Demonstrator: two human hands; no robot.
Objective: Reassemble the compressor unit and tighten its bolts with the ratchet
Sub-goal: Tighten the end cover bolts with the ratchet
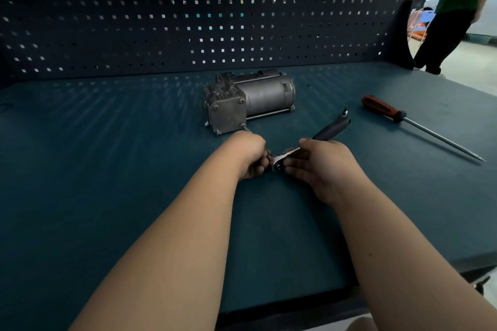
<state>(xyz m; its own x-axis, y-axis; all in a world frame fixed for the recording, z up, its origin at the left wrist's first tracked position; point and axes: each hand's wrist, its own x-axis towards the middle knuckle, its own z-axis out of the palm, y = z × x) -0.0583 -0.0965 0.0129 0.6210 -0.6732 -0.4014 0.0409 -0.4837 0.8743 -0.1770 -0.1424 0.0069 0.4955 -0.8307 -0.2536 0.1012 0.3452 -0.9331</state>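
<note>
The desk (pixel 107 169) is a flat teal sheet that fills most of the view, streaked at the far left with pale light. That light comes through the square holes of the dark pegboard (pixel 134 21), which stands upright along the desk's back edge. Right of middle and near the pegboard, the compressor unit (pixel 258 97) lies on its side on the desk. Its grey cylinder points right, and its square end plate faces the viewer with bolts (pixel 215 107) at the corners. Just in front of it the left hand (pixel 250 156) is clenched, fingers curled in and pinching at the chromed head of the ratchet (pixel 329 130). The fingers hide whether any small part sits between them. The right hand (pixel 322 166) wraps the ratchet's neck beside the head and covers the shaft there, while the dark handle sticks out beyond it, angled up and to the right. A small metal piece at the handle's far tip is too blurred to identify. Further right, well apart from both hands, a screwdriver (pixel 398 117) with a red and black handle lies on the desk, its long shaft pointing right. At the top right, past the pegboard's end, a person (pixel 454 8) in a green top and dark trousers stands on a pale floor (pixel 478 67), cut off by the frame edge.
</note>
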